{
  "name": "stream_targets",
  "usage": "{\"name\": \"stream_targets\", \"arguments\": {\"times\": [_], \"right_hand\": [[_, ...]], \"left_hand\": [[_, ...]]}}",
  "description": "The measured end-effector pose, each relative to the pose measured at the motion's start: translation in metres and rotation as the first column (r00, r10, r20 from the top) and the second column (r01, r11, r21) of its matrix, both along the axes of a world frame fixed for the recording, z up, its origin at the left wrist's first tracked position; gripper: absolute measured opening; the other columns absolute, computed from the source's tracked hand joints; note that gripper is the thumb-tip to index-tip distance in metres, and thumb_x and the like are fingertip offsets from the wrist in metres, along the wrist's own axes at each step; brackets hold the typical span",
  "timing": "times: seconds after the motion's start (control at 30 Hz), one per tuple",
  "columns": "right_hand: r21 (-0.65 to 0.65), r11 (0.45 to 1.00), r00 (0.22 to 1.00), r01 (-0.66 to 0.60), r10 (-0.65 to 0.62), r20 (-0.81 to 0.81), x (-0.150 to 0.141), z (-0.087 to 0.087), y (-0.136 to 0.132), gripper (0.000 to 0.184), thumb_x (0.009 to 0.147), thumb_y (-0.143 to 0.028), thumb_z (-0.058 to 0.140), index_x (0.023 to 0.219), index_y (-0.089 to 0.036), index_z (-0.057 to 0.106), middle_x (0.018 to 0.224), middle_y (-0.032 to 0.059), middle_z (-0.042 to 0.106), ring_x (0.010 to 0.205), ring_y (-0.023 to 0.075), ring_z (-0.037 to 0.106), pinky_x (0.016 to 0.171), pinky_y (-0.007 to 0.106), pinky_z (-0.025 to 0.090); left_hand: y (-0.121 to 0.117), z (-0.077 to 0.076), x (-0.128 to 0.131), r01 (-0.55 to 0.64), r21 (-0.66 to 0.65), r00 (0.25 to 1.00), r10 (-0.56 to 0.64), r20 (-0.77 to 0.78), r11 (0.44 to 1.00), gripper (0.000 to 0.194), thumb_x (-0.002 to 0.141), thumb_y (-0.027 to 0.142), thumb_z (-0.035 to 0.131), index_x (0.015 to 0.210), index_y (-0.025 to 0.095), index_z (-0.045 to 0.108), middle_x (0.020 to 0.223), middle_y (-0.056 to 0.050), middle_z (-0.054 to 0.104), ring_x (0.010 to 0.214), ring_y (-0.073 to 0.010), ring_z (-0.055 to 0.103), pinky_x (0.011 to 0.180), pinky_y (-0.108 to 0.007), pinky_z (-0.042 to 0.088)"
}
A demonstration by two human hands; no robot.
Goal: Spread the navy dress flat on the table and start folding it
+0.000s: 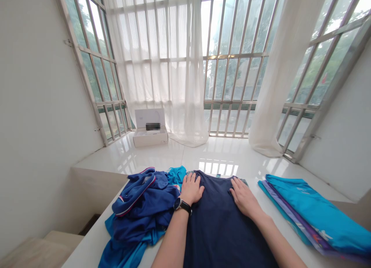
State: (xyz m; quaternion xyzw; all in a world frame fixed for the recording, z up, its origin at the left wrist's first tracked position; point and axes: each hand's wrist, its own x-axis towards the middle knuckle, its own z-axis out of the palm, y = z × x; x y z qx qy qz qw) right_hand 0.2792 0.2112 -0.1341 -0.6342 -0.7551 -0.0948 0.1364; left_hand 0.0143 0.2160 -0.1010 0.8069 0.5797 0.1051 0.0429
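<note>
A dark navy shirt lies spread on the white table, its neckline toward the window. My left hand rests flat on its upper left shoulder, fingers stretched out; a black-strapped watch is on that wrist. On the upper right shoulder lies my right hand, also flat with fingers extended. Left of the shirt is a crumpled heap of blue clothes, with a royal-blue collared shirt on top and a bright turquoise garment behind it. The shirt's lower end runs out of view.
Folded garments lie stacked at the right, a bright blue shirt uppermost. An open white box stands on the windowsill. Sheer white curtains hang before the barred windows. Walls stand at both sides.
</note>
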Motion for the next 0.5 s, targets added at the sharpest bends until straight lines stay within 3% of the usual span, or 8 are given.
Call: {"name": "stream_targets", "arguments": {"times": [0.13,0.33,0.5], "right_hand": [[-0.019,0.999,0.999,0.049,-0.049,0.005,0.007,-0.012,0.005,0.061,0.096,-0.035,0.031,0.143,0.0,0.047,0.153,0.0209,0.043,0.144,0.0321,0.037,0.119,0.046,0.03],[-0.087,0.995,0.997,0.052,-0.057,-0.054,0.009,-0.017,0.009,0.072,0.095,-0.056,0.033,0.145,-0.006,0.046,0.155,0.0174,0.041,0.147,0.0319,0.031,0.12,0.05,0.028],[0.122,0.993,0.989,-0.01,0.027,-0.146,0.013,-0.005,0.014,0.061,0.099,-0.044,0.024,0.134,-0.006,0.056,0.148,0.0198,0.049,0.14,0.0288,0.042,0.119,0.043,0.032]], "left_hand": [[0.001,-0.001,0.0,-0.001,0.002,1.0,0.001,-0.001,1.0,0.06,0.098,0.048,0.036,0.148,0.017,0.044,0.158,-0.014,0.037,0.147,-0.0311,0.028,0.121,-0.051,0.019],[0.001,-0.001,0.001,0.0,0.0,1.0,0.0,-0.003,1.0,0.06,0.098,0.048,0.035,0.148,0.016,0.044,0.158,-0.014,0.037,0.147,-0.0319,0.028,0.121,-0.052,0.019],[0.001,0.0,0.0,0.004,-0.005,1.0,-0.004,-0.007,1.0,0.061,0.098,0.048,0.034,0.148,0.015,0.044,0.158,-0.015,0.037,0.147,-0.0319,0.028,0.121,-0.052,0.02]]}}
